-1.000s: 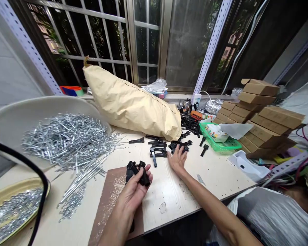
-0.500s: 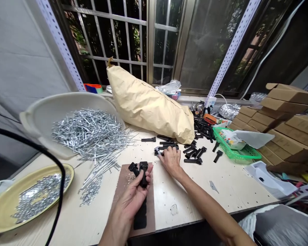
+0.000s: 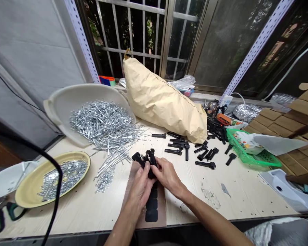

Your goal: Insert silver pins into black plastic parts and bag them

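Note:
My left hand [image 3: 141, 187] is closed around several black plastic parts [image 3: 138, 157], each a bar with a wider, blocky head. The heads stick up above the fingers. My right hand [image 3: 168, 173] meets it from the right, its thumb and fingers closed on a black part [image 3: 152, 158] in the same bunch. Both hands are over a brown board [image 3: 129, 182] with a row of black squares [image 3: 151, 214] on it. Beyond them, more such black parts [image 3: 173, 151] lie loose on the table, with others [image 3: 205, 165] farther right.
At the left, long metal pins [image 3: 102, 123] spill out of a tipped pale basin [image 3: 56, 102]. Small metal pieces lie in a yellow dish [image 3: 24, 191], near green-handled scissors [image 3: 15, 212]. A tan sack [image 3: 164, 99], green basket [image 3: 256, 159] and cardboard boxes [image 3: 287, 124] stand behind and right.
My right hand has come back from the loose black parts to the bunch in my left hand. The view has swung slightly left, bringing the scissors into sight.

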The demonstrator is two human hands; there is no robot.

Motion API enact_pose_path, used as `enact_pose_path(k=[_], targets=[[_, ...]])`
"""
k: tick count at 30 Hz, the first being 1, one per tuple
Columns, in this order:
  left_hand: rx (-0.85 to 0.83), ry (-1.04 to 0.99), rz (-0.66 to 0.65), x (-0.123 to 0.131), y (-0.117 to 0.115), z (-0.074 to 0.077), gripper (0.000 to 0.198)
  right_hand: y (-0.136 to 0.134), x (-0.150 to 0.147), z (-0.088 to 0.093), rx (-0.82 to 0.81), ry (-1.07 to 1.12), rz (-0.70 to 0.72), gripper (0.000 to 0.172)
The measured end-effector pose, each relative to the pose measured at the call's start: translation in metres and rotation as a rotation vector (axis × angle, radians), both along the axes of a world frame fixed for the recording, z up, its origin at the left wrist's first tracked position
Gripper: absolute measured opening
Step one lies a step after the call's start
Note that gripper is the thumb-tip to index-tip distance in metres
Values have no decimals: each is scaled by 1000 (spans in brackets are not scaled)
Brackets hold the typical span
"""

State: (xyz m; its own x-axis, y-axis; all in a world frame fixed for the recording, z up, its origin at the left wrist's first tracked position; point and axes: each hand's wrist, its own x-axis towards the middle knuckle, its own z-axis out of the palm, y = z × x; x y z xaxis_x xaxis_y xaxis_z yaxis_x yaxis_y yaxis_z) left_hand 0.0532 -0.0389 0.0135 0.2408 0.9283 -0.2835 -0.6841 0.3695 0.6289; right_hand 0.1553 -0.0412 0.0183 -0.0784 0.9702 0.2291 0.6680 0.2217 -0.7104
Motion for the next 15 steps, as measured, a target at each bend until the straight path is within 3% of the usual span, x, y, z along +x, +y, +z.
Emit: enact_pose_path(k=[2,7,11,15], targets=[[-35,53,-52,-2,0,-2,38,-1,-2,2,12,-48,11,23],[-145,160,-11,-16,12,-4,32,25,35,2,-9,-146,340,22],[-125,172,-65,-34,26,7,12,61,79,-13,-31,-546,114,33],[-137,181,-53,-51,31,13,7,75,96,-30,-108,-817,49,48]])
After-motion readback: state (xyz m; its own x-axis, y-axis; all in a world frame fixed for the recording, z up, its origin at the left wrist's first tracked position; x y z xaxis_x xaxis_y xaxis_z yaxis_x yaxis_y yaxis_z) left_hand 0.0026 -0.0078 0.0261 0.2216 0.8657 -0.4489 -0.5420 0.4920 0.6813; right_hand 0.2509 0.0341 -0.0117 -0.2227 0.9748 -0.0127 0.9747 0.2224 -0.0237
